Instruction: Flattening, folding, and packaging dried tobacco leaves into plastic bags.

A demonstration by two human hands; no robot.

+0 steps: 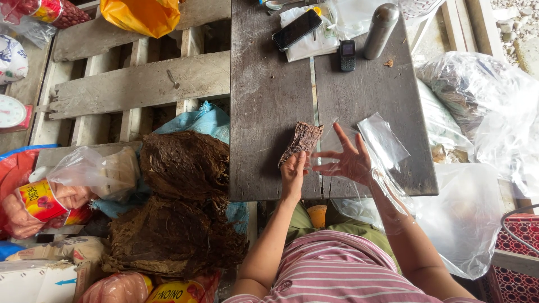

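on the dark wooden table [264,112], near its front edge, the left hand [293,175] grips a flat brown bundle of pressed tobacco [302,141] by its lower end. right hand [349,161] — fingers spread, palm open — sits inside a clear plastic bag [383,140], just beside the bundle. farther back lie a smartphone [297,28], a small keypad phone [347,55] and a steel flask [380,30]. loose tobacco leaves [182,202] are heaped left of the table.

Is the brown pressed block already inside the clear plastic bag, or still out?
Out. The left hand holds the brown block bare above the table; the clear bag hangs over the right hand.
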